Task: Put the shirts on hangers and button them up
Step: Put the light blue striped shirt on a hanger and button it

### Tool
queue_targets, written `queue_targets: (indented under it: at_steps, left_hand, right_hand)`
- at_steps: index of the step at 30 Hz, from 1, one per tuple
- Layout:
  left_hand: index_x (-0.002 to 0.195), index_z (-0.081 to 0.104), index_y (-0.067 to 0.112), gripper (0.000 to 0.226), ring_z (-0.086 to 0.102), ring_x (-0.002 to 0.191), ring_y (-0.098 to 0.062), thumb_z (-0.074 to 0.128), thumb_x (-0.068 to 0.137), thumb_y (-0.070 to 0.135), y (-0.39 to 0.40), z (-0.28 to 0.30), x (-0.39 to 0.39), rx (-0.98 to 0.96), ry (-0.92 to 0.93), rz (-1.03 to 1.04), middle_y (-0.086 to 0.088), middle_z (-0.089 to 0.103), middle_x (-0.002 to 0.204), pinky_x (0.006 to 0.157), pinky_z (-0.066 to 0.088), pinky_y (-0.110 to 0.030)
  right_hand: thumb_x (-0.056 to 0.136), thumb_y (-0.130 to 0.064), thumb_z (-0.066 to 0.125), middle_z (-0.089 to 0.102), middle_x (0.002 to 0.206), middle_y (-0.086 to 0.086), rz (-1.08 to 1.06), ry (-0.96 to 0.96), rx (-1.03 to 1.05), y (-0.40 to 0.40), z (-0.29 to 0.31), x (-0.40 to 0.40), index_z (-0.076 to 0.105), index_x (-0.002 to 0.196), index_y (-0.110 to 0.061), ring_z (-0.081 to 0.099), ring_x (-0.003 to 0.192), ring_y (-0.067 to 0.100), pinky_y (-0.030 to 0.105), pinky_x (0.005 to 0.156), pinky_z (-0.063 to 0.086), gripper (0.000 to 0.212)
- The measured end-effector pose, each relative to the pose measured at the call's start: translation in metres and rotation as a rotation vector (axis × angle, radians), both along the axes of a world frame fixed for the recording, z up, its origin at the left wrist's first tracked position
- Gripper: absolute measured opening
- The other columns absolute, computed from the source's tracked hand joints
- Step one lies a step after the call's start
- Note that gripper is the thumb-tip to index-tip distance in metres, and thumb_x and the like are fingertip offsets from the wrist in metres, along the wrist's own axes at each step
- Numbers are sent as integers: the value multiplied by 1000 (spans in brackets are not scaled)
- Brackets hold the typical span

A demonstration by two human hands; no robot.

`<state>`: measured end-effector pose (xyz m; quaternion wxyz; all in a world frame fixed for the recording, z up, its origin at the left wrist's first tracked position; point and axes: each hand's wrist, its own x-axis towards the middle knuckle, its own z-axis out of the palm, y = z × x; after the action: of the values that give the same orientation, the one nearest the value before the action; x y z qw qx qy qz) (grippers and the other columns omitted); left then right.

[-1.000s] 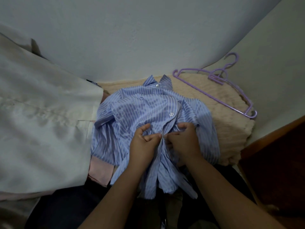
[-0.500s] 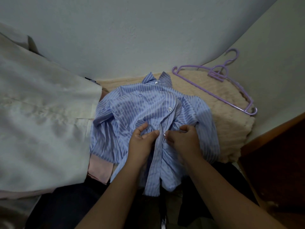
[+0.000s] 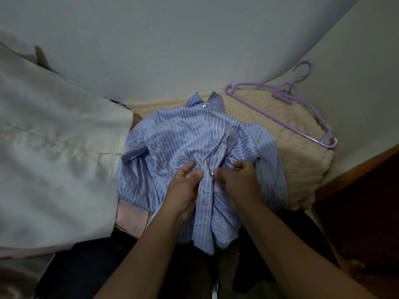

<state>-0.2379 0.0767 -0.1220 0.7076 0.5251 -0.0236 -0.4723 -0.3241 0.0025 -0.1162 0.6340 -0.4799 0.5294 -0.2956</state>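
The left hand (image 3: 185,188) pinches the front edge of the blue striped shirt (image 3: 183,143), and the right hand (image 3: 236,182) pinches a button (image 3: 212,172) on the other edge. The shirt lies crumpled on a fuzzy tan blanket (image 3: 298,160). Purple hangers (image 3: 287,98) lie near the wall, well apart from both hands.

I'm seeing a striped shirt (image 3: 183,147) of thin, smooth cloth with a faint sheen, lying on a nubbly beige knit blanket (image 3: 298,160). The purple hangers (image 3: 287,98) at its far edge are looking like glossy plastic.
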Motion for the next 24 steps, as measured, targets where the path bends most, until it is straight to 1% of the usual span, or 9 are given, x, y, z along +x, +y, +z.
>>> queue_targets:
  at_steps: [3, 6, 9, 11, 13, 16, 19, 21, 24]
  left_hand:
    - [131, 43, 12, 39, 67, 87, -19, 51, 95, 2, 2, -3, 2, -6, -77, -31, -4, 69, 95, 85, 54, -38]
    - [129, 46, 11, 39, 68, 86, -18, 56, 92, 3, 6, -2, 5, 24, -213, -70, -2, 71, 92, 88, 53, -37]
    - [130, 47, 15, 41, 69, 83, -7, 61, 92, 10, 9, -1, 6, 110, -506, -149, 5, 72, 82, 82, 54, -24]
    - [132, 46, 19, 42, 67, 82, -1, 61, 93, 16, 10, 1, 5, 146, -662, -196, 7, 73, 82, 76, 50, -12]
    - [130, 47, 23, 38, 66, 78, -1, 60, 94, 18, 11, 3, 3, 185, -758, -206, 5, 72, 82, 67, 47, -7]
    - [125, 51, 19, 31, 59, 66, -15, 58, 95, 18, 11, 4, -2, 179, -758, -127, -13, 64, 74, 59, 47, -14]
    - [121, 51, 20, 27, 52, 62, -17, 57, 95, 17, 11, 2, -6, 153, -698, -58, -16, 55, 73, 56, 45, -18]
    - [116, 48, 24, 27, 55, 66, -18, 59, 93, 13, 9, 3, -6, 111, -632, -39, -17, 58, 77, 61, 48, -19]
    - [120, 46, 21, 38, 68, 78, -17, 65, 89, 9, 6, 4, -1, 74, -551, -56, -7, 71, 84, 75, 55, -26]
  right_hand:
    - [68, -8, 77, 60, 88, 6, -10, 3, 7, 1, 1, 2, 43, 91, -21, 61, 72, 21, 37, 70, 51, 43]
    - [70, -5, 75, 60, 88, 9, -34, -24, 26, 0, 1, 5, 41, 85, -24, 66, 80, 30, 44, 75, 54, 42]
    - [71, -4, 73, 60, 83, 8, -42, -43, 23, -1, 2, 5, 41, 85, -23, 67, 81, 31, 48, 79, 56, 41]
    - [71, -4, 73, 63, 78, 9, -33, -24, 5, -2, 4, 4, 41, 85, -22, 67, 75, 28, 46, 78, 56, 40]
    - [72, -3, 72, 64, 75, 11, -18, -22, -3, -3, 6, 2, 40, 85, -22, 64, 68, 25, 42, 75, 54, 39]
    - [74, 1, 71, 63, 70, 12, 1, -43, -13, -5, 8, 3, 39, 84, -22, 61, 59, 21, 37, 65, 52, 41]
    - [74, 3, 71, 62, 67, 12, 33, -30, -65, -5, 8, 4, 39, 82, -21, 59, 57, 19, 34, 63, 50, 40]
    - [76, 3, 69, 60, 65, 11, 81, 1, -137, -4, 7, 1, 43, 78, -18, 58, 56, 18, 32, 61, 48, 34]
    - [80, 1, 67, 60, 63, 9, 163, 33, -230, -3, 7, -3, 49, 69, -14, 56, 56, 15, 27, 55, 44, 26]
